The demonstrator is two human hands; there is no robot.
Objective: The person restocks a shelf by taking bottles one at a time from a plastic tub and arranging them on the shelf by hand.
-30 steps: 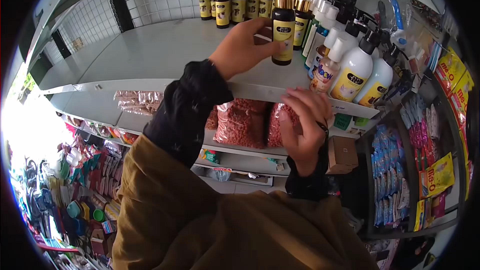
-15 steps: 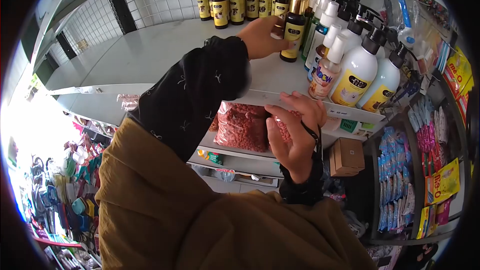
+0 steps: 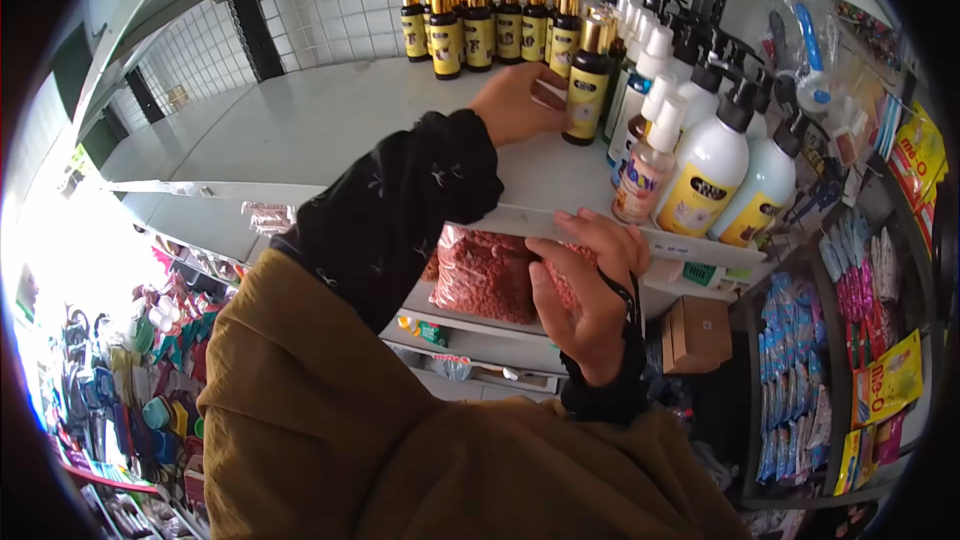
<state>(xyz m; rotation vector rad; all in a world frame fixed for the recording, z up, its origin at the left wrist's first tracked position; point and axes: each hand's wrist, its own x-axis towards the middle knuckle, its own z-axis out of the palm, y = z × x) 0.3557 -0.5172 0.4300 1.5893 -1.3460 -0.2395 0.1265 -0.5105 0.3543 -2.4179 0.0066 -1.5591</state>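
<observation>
My left hand (image 3: pixel 518 103) reaches over the upper shelf (image 3: pixel 330 105), its thumb and fingers at the left side of a dark gold-capped bottle (image 3: pixel 585 97) with a yellow label. That bottle stands upright; some fingertips are hidden behind it. Several similar bottles (image 3: pixel 446 37) are grouped to the left, near the back grid. Held before the shelf's front edge, my right hand (image 3: pixel 592 305) has bent, spread fingers and nothing in it. Close above it is a small white-capped spray bottle (image 3: pixel 643 177).
White pump bottles (image 3: pixel 703 170) stand at the shelf's right end. Bags of reddish pellets (image 3: pixel 484 275) lie on the shelf below. A cardboard box (image 3: pixel 697 333) sits lower right, beside hanging packets (image 3: pixel 790 375). Assorted goods (image 3: pixel 150 380) fill the lower left.
The view has shifted, so the shelf appears slightly lower. My left thumb has drawn back from the bottle's front toward its left edge. The bottle still stands beside the spray bottles.
</observation>
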